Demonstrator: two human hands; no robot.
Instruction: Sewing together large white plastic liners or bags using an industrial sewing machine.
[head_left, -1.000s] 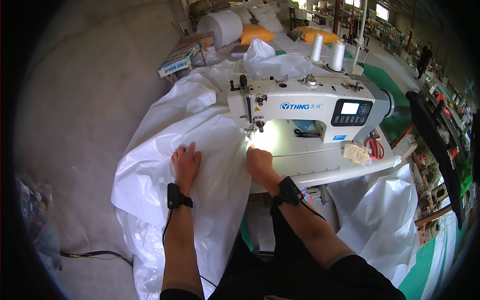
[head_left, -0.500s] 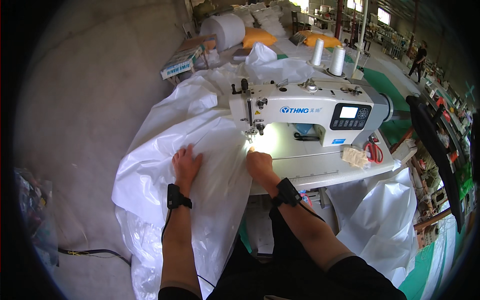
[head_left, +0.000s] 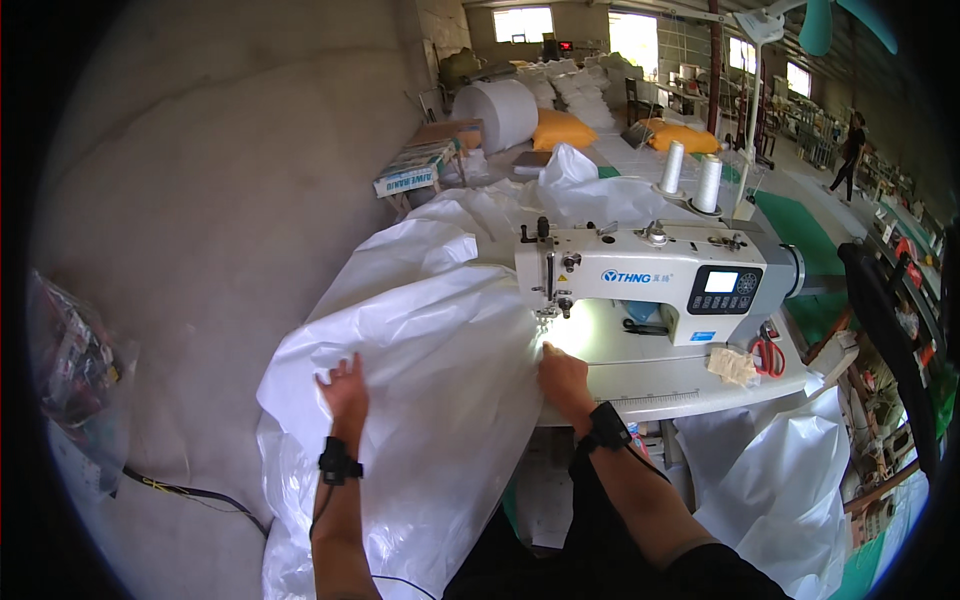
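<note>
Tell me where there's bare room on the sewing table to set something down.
Bare: the lit white tabletop under the white sewing machine's arm, between the right hand and red-handled scissors. Crowded: left of the needle, white plastic sheeting under the left hand.

- I see a white sewing table (head_left: 690,385) carrying a white sewing machine (head_left: 650,275).
- White plastic sheet (head_left: 440,350) drapes over its left edge.
- Red-handled scissors (head_left: 768,353) and a crumpled cloth scrap (head_left: 733,366) lie at its right end.
- My right hand (head_left: 562,378) rests on it.

The plastic sheet (head_left: 430,340) lies left of the sewing machine (head_left: 650,280) — thread cones (head_left: 690,180) behind, scissors (head_left: 768,355) at its right.
</note>
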